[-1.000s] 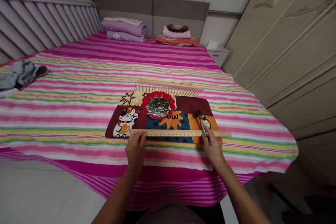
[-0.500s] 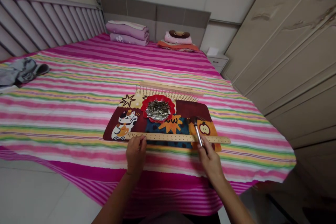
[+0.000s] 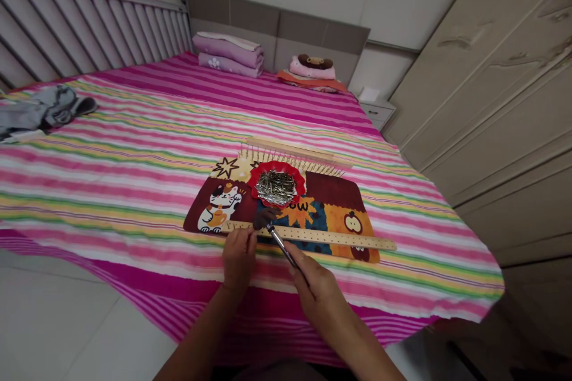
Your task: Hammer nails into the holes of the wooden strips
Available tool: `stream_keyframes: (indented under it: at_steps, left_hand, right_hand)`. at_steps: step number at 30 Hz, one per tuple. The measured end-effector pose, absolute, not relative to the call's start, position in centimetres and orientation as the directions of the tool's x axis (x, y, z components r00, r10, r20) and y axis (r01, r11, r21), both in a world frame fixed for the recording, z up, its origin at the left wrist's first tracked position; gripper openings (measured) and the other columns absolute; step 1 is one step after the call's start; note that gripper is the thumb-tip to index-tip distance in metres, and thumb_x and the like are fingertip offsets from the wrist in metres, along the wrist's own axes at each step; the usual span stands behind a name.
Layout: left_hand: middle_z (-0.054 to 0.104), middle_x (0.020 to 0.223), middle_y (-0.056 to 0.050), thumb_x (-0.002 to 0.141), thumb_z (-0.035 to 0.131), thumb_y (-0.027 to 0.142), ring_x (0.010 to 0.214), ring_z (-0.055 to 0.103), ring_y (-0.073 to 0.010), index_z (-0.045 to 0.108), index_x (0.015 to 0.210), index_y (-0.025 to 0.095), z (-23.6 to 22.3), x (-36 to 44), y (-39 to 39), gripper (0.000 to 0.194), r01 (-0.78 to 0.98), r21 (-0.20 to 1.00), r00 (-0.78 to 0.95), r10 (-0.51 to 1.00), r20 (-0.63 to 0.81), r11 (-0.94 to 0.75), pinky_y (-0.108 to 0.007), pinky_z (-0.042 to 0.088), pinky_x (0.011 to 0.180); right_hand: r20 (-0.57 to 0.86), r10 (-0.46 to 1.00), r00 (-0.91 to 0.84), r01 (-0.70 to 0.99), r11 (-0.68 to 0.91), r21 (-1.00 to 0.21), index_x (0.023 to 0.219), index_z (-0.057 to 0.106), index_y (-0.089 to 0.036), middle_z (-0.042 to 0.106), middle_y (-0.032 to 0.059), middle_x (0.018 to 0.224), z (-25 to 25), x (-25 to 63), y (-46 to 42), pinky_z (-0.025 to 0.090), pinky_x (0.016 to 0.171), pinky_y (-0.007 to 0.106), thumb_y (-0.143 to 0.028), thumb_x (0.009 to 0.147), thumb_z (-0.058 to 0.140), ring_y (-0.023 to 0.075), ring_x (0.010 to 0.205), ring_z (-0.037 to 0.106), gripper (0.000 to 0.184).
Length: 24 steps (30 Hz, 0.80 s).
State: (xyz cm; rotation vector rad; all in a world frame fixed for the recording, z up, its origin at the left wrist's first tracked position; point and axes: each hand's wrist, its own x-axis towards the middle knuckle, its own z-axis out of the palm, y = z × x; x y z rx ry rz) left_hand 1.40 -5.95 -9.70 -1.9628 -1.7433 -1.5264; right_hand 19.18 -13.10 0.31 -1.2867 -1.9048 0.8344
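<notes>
My right hand (image 3: 319, 286) is closed around a hammer (image 3: 281, 244) with a shiny metal shaft and a dark head. The hammer's head is over the wooden strip (image 3: 330, 237), just beside the fingertips of my left hand (image 3: 239, 256). Those fingertips are pinched together at the strip's front edge, on what looks like a nail, mostly hidden by the fingers and hammer. Rows of small holes run along the strip, and several thin nails stand in its left end. Behind it, a red scalloped bowl (image 3: 254, 181) holds a heap of loose metal nails (image 3: 277, 186).
Under the strip and bowl lies a patterned mat (image 3: 337, 190) with a cat picture. Behind the bowl is another wooden strip (image 3: 290, 147) bristling with nails. The striped bedspread (image 3: 147, 161) supports everything. Grey clothing (image 3: 49, 110) lies left; folded bedding (image 3: 230, 53) is stacked by the headboard.
My right hand has carried the hammer leftward, from the strip's right part to beside my left fingertips. My left hand stays pinched at the strip's left end. The camera view has shifted slightly.
</notes>
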Motion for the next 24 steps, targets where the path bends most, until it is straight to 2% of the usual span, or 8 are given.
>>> stream_keyframes:
  at_steps: [4, 8, 13, 18, 21, 24]
  left_hand:
    - [0.060, 0.073, -0.003, 0.090, 0.048, 0.025, 0.074, 0.056, -0.0166, 0.060, 0.082, 0.020, -9.9, 1.4, -6.0, 0.016, 0.775, 0.536, -0.174, 0.702, 0.691, -0.335, -0.029, 0.045, 0.070]
    - [0.062, 0.076, -0.004, 0.090, 0.048, 0.027, 0.076, 0.056, -0.0167, 0.062, 0.084, 0.020, -9.9, 1.5, -6.1, 0.017, 0.760, 0.570, -0.192, 0.731, 0.655, -0.311, -0.030, 0.046, 0.074]
    - [0.061, 0.073, -0.004, 0.091, 0.047, 0.027, 0.074, 0.056, -0.0174, 0.062, 0.081, 0.020, -10.0, 1.5, -6.1, 0.019, 0.763, 0.567, -0.185, 0.736, 0.651, -0.310, -0.031, 0.045, 0.073]
    - [0.062, 0.076, -0.004, 0.090, 0.048, 0.027, 0.076, 0.057, -0.0173, 0.062, 0.083, 0.020, -10.0, 1.5, -6.1, 0.017, 0.753, 0.573, -0.190, 0.728, 0.658, -0.322, -0.031, 0.046, 0.075]
    - [0.062, 0.077, -0.004, 0.090, 0.049, 0.027, 0.078, 0.057, -0.0172, 0.061, 0.083, 0.020, -9.9, 1.5, -6.1, 0.016, 0.748, 0.584, -0.193, 0.739, 0.646, -0.315, -0.030, 0.046, 0.076]
    - [0.062, 0.077, -0.004, 0.090, 0.049, 0.028, 0.078, 0.057, -0.0173, 0.061, 0.083, 0.020, -10.0, 1.4, -6.1, 0.016, 0.739, 0.594, -0.198, 0.740, 0.643, -0.318, -0.031, 0.046, 0.076]
  right_hand:
    - [0.235, 0.926, -0.296, 0.562, 0.368, -0.741, 0.143, 0.042, -0.027, 0.067, 0.0073, 0.117, 1.6, 18.8, -13.4, 0.054, 0.089, 0.033, -0.017, 0.093, 0.041, 0.0186, 0.105, 0.064, 0.051]
    - [0.359, 0.894, -0.268, 0.593, 0.447, -0.670, 0.147, 0.034, -0.028, 0.063, 0.0092, 0.123, 2.3, 18.6, -13.4, 0.053, 0.089, 0.034, -0.015, 0.094, 0.039, 0.0191, 0.106, 0.063, 0.055]
    - [0.289, 0.897, -0.335, 0.630, 0.441, -0.639, 0.143, 0.042, -0.024, 0.068, 0.0091, 0.112, 0.8, 19.3, -12.9, 0.056, 0.084, 0.034, -0.013, 0.091, 0.039, 0.0195, 0.097, 0.067, 0.053]
    - [0.346, 0.919, -0.189, 0.641, 0.382, -0.665, 0.143, 0.042, -0.023, 0.063, 0.0100, 0.124, 1.2, 21.5, -12.9, 0.052, 0.091, 0.032, -0.019, 0.093, 0.040, 0.0195, 0.112, 0.061, 0.050]
    - [0.328, 0.943, -0.047, 0.627, 0.284, -0.725, 0.136, 0.052, -0.020, 0.067, 0.0094, 0.118, 0.5, 23.6, -12.8, 0.053, 0.087, 0.032, -0.026, 0.092, 0.044, 0.0206, 0.108, 0.063, 0.046]
    - [0.216, 0.966, 0.140, 0.580, 0.097, -0.809, 0.131, 0.058, -0.020, 0.071, 0.0081, 0.103, -1.3, 25.6, -13.1, 0.055, 0.075, 0.030, -0.035, 0.087, 0.048, 0.0213, 0.093, 0.067, 0.047]
